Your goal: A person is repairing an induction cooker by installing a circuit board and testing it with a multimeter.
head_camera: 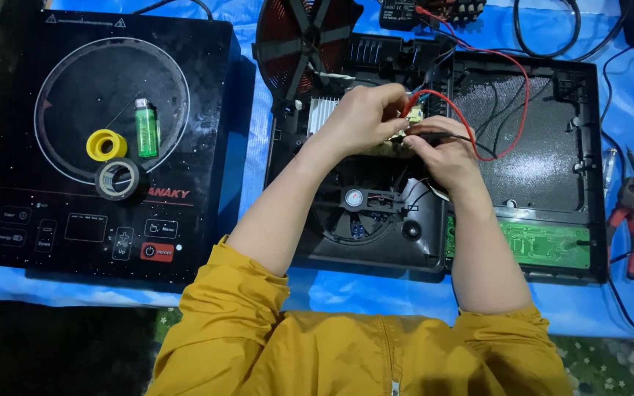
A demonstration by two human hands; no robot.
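Both hands are down inside the opened cooker base [537,125] on the blue-covered bench [258,95], meeting over its circuit board [394,147] just above the black fan [357,209]. The left hand [361,117] is curled, fingers pinched on the red probe [410,108]. The right hand [445,154] is closed around the black probe [434,135], tip at the board.
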